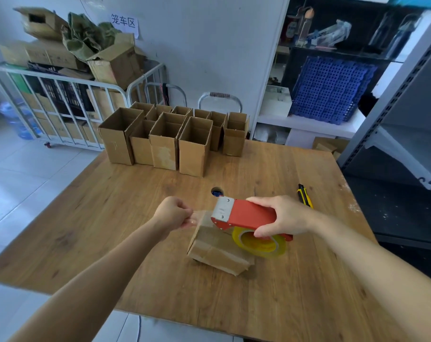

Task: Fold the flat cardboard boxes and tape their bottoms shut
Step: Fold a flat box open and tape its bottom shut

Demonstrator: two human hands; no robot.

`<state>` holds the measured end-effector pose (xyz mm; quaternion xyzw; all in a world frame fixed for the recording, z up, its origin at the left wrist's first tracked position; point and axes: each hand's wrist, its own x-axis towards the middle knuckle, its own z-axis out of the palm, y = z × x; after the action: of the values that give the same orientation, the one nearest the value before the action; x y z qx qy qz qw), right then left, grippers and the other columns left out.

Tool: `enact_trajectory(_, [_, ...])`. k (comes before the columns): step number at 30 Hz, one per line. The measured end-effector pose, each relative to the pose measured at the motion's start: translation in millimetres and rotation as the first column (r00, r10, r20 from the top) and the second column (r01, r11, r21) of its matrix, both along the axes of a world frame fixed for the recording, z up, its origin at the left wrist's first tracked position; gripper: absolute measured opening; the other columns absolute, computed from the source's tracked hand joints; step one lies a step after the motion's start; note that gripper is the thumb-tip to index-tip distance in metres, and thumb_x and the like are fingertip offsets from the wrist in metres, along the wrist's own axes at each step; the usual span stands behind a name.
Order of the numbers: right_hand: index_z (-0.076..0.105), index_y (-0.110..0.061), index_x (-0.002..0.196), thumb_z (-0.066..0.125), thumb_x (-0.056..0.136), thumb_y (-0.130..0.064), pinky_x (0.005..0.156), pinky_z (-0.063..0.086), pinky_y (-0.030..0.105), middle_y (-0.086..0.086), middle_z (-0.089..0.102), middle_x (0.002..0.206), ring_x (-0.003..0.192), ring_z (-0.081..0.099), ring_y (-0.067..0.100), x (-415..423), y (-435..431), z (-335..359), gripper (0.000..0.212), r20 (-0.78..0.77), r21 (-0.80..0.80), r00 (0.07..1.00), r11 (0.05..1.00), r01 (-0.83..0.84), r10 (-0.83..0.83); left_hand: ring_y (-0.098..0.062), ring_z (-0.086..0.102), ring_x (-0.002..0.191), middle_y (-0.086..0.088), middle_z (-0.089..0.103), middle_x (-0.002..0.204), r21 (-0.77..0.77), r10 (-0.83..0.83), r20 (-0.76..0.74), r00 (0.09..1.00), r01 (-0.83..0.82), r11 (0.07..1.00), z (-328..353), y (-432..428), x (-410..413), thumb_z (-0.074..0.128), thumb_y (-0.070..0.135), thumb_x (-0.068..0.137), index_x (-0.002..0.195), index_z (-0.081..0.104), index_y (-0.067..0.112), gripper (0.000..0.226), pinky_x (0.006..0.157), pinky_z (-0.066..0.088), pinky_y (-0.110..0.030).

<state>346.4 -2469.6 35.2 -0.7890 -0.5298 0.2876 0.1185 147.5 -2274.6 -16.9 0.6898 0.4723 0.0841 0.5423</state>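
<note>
Cardboard box (217, 245) under work lies on the wooden table (98, 218), near its middle, directly below your two hands. Its upward faces show a glossy layer of clear tape.

Your right hand (281, 215) grips the red tape dispenser (246, 214) from above, with the fingers wrapped over the handle and the thumb on the near side. The metal blade plate of the dispenser points toward your left hand. The yellow tape roll (259, 243) hangs under the handle, just beside the right edge of the box.

Your left hand (172, 213) is curled, its fingertips pinching the free end of a clear tape strip (201, 214) that runs from the dispenser across the top of the box.

A cluster of folded boxes (172, 139) stands upright, open tops up, at the far edge of the table. A yellow-and-black utility knife (304, 196) lies on the table beyond your right hand. A round hole (216, 191) in the tabletop sits between the folded boxes and the dispenser.
</note>
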Motion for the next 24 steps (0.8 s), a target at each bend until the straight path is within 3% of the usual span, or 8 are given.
enact_trajectory(4, [0.032, -0.037, 0.148, 0.077, 0.072, -0.056, 0.098, 0.045, 0.031, -0.011, 0.049, 0.135, 0.117, 0.05, 0.012, -5.4, 5.8, -1.6, 0.09, 0.024, 0.013, 1.0, 1.0, -0.01, 0.009, -0.019, 0.068, 0.072, -0.015, 0.07, 0.086, -0.012, 0.072, 0.058, 0.996, -0.072, 0.997, -16.5, -1.7, -1.0, 0.058, 0.007, 0.091, 0.093, 0.061, 0.002, 0.006, 0.07, 0.06, -0.036])
enact_trajectory(8, [0.03, -0.036, 0.149, 0.075, 0.074, -0.056, 0.093, 0.044, 0.028, -0.01, 0.049, 0.134, 0.117, 0.049, 0.013, -12.8, 13.5, 1.8, 0.09, 0.066, 0.01, 0.997, 0.999, -0.049, 0.048, -0.016, 0.062, 0.083, -0.005, 0.064, 0.093, 0.023, -0.019, -0.036, 0.999, 0.02, 1.0, -23.3, -9.3, -4.7, 0.079, 0.02, 0.076, 0.1, 0.054, 0.012, 0.035, 0.065, 0.052, -0.028])
enact_trajectory(11, [0.024, -0.032, 0.152, 0.076, 0.076, -0.052, 0.092, 0.04, 0.025, -0.009, 0.043, 0.143, 0.123, 0.045, 0.013, -17.0, 19.9, 7.1, 0.094, 0.098, -0.032, 0.992, 0.996, -0.078, 0.081, -0.014, 0.058, 0.081, -0.004, 0.06, 0.094, 0.069, -0.074, -0.098, 0.992, 0.081, 0.994, -29.5, -18.1, -5.0, 0.079, 0.003, 0.071, 0.105, 0.049, 0.012, 0.046, 0.065, 0.054, -0.028])
enact_trajectory(13, [0.023, -0.031, 0.152, 0.077, 0.076, -0.048, 0.089, 0.039, 0.024, -0.009, 0.043, 0.143, 0.123, 0.045, 0.013, -20.4, 23.4, 11.1, 0.094, 0.097, -0.052, 0.99, 0.994, -0.101, 0.105, -0.016, 0.058, 0.081, -0.006, 0.061, 0.095, 0.101, -0.057, -0.12, 0.991, 0.069, 0.993, -35.5, -17.4, -6.4, 0.078, -0.003, 0.07, 0.103, 0.049, 0.011, 0.046, 0.068, 0.056, -0.03])
enact_trajectory(17, [0.028, -0.031, 0.149, 0.077, 0.079, -0.041, 0.09, 0.048, 0.029, -0.007, 0.048, 0.134, 0.112, 0.049, 0.014, -23.7, 28.1, 17.2, 0.086, 0.079, -0.082, 0.988, 0.989, -0.123, 0.129, -0.014, 0.056, 0.081, -0.003, 0.059, 0.093, 0.098, -0.053, -0.135, 0.989, 0.066, 0.993, -37.2, -14.4, -7.5, 0.081, 0.0, 0.07, 0.101, 0.051, 0.01, 0.044, 0.059, 0.047, -0.021])
enact_trajectory(24, [0.017, -0.028, 0.155, 0.073, 0.079, -0.047, 0.1, 0.042, 0.032, -0.004, 0.04, 0.145, 0.126, 0.043, 0.018, -19.4, 24.8, 17.0, 0.096, 0.125, -0.148, 0.985, 0.984, -0.104, 0.123, -0.015, 0.058, 0.089, -0.005, 0.059, 0.099, 0.002, -0.106, -0.12, 0.987, 0.107, 0.994, -38.9, -8.1, -6.5, 0.078, 0.006, 0.073, 0.106, 0.051, 0.009, 0.042, 0.067, 0.052, -0.027])
